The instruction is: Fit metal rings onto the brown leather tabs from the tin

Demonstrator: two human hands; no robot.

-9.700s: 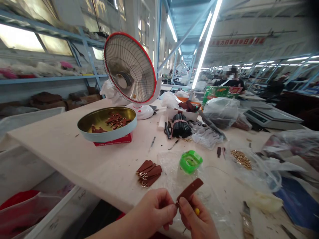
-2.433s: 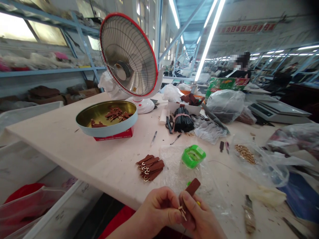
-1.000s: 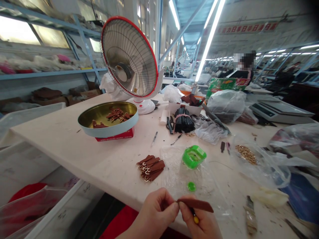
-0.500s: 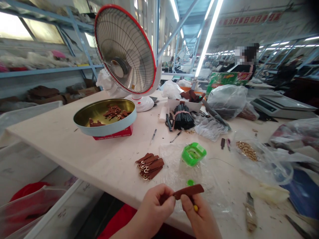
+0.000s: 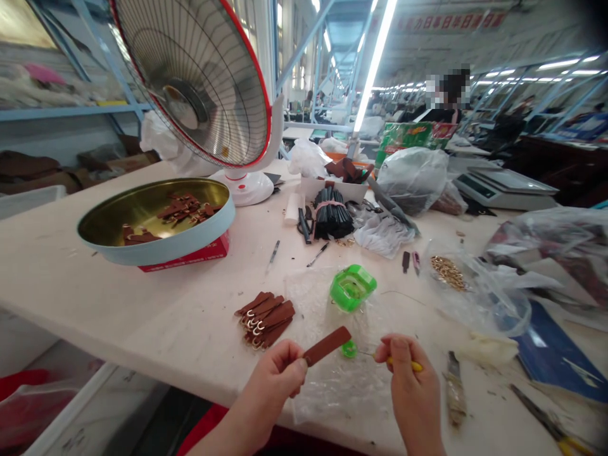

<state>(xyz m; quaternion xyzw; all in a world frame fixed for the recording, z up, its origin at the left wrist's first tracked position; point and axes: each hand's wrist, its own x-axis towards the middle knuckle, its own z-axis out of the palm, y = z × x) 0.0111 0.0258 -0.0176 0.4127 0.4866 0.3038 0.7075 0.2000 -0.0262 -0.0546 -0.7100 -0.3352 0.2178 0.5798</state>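
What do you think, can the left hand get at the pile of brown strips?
Probably yes: the pile of brown strips lies just ahead of the left hand, with nothing in between. But that hand already holds a single brown strip, so it may need to let go first.

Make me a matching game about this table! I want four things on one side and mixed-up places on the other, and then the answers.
Things:
1. lone brown strip
2. yellow-handled tool
3. green container
4. round tin

Places:
A. on top of a red box
B. held in the right hand
C. on the clear plastic sheet
D. pinched in the fingers of the left hand

Right pairs: 1-D, 2-B, 3-C, 4-A
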